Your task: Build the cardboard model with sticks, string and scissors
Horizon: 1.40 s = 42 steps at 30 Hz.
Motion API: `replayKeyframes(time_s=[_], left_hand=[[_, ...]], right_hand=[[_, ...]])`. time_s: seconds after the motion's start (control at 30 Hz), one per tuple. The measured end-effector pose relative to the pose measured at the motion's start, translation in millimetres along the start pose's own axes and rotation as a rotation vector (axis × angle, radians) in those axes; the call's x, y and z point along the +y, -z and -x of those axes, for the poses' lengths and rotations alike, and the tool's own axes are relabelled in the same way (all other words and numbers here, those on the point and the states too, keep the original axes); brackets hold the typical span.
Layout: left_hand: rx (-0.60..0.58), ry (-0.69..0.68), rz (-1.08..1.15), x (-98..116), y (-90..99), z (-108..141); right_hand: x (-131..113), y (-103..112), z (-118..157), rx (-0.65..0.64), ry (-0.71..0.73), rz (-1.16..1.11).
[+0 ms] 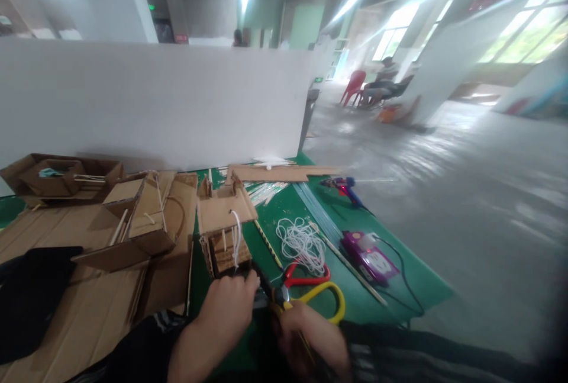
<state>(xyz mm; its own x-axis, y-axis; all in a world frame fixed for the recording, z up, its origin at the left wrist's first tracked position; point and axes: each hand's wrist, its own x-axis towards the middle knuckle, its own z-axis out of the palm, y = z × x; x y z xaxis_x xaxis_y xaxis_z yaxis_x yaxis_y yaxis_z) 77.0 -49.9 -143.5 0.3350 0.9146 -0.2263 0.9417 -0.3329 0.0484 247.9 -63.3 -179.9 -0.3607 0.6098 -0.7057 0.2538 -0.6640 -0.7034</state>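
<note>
The right hand [313, 332] grasps yellow-looped scissors [340, 300]; the left hand [224, 306] curls by a corrugated box [228, 260], its hold impossible to tell.

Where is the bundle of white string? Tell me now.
In the head view, the bundle of white string lies on the green tabletop, right of centre, beyond the red handle and between the striped stick and the purple box.

Green table [430, 289] — on it cardboard box [224, 208], white string [302, 244], glue gun [345, 190], power strip [369, 257].
</note>
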Motion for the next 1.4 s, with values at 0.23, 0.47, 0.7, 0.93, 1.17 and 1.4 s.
replayKeyframes(time_s=[0.23,0.47,0.7,0.93,1.17,1.4], left_hand=[[0.012,0.007,-0.011,-3.4,0.5,1.0],[0.051,-0.020,0.002,-6.2,-0.6,7.3],[0.076,-0.049,0.035,-5.8,7.0,12.3],[0.103,-0.119,0.197,-10.4,7.9,14.3],[0.161,-0.144,0.403,-12.1,9.7,18.3],[0.217,-0.137,0.433,-12.2,8.7,18.5]], right_hand=[[-9.1,-0.7,6.4,-0.198,-0.187,-0.230],[-10.3,25.3,20.0,-0.273,0.013,-0.309],[-68.3,73.3,24.7,0.294,0.388,0.560],[-98.0,87.4,-19.2,0.721,0.549,1.086],[-95.2,83.0,-61.3,0.836,0.571,1.217],[-96.6,76.3,-67.9,0.872,0.594,1.252]])
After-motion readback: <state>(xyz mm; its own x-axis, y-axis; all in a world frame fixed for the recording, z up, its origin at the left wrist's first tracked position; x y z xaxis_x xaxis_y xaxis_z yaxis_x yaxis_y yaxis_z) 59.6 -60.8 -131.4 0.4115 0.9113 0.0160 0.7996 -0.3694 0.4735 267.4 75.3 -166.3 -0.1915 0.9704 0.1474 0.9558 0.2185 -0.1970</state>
